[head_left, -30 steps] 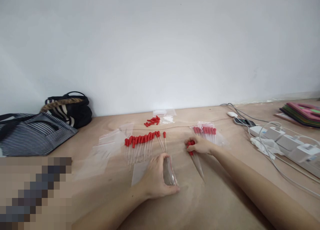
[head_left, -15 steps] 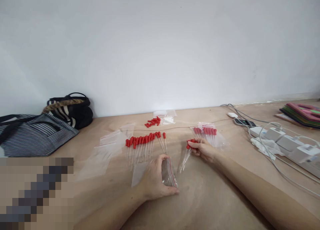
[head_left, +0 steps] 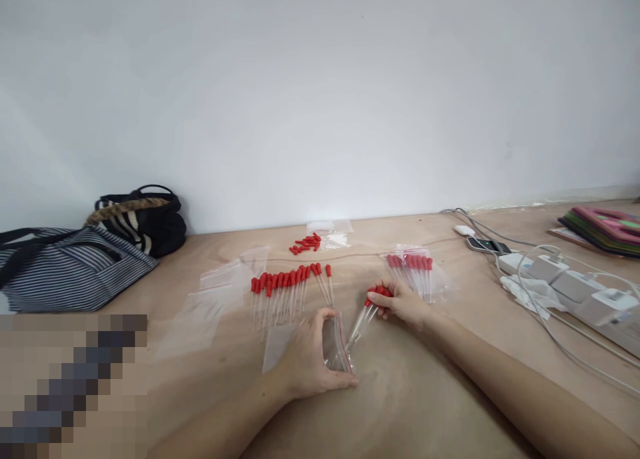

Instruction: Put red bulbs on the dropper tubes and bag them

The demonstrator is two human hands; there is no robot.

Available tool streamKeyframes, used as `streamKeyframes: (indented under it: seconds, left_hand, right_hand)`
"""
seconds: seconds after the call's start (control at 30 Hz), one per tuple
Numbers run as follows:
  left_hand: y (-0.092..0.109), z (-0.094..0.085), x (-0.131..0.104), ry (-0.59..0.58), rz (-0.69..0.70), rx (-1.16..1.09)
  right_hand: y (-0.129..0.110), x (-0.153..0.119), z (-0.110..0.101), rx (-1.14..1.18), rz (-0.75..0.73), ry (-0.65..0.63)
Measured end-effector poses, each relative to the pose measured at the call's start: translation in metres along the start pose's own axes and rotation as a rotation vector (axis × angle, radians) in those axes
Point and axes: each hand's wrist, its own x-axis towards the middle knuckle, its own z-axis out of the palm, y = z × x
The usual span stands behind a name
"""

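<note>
My left hand grips a clear zip bag with a red seal line, its thumb and fingers at the bag's mouth edges. Several glass droppers with red rubber bulbs are pinched by the bulbs in my right hand. Their glass tips point down and left, right by the bag's mouth; I cannot tell if any tip is inside. A row of more red-topped droppers lies just beyond my left hand. Bagged droppers rest behind my right hand.
Flat empty zip bags lie to the left. Loose red bulbs and glass tubes sit near the wall. A striped bag and a black bag stand at left. A power strip with chargers and cables is at right.
My right hand has moved slightly left and down, bringing the dropper tips to the bag's mouth. My left hand and the bag stay nearly still.
</note>
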Motion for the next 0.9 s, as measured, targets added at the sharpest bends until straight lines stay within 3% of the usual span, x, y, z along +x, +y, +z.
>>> streamKeyframes:
  seconds: [0.1, 0.4, 0.67, 0.9]
  left_hand:
    - [0.001, 0.0, 0.001, -0.008, -0.003, 0.019]
    - [0.003, -0.001, -0.001, -0.019, -0.024, -0.003]
    - [0.003, -0.001, 0.0, 0.002, -0.028, 0.008]
    - [0.005, 0.001, 0.004, 0.007, -0.036, 0.063]
  right_hand:
    - [-0.001, 0.0, -0.006, -0.048, 0.054, -0.04]
    - [-0.007, -0.001, -0.019, 0.132, 0.131, -0.13]
    - [-0.002, -0.006, 0.0, 0.06, 0.026, -0.112]
    - [0.01, -0.014, 0.035, -0.117, -0.042, -0.16]
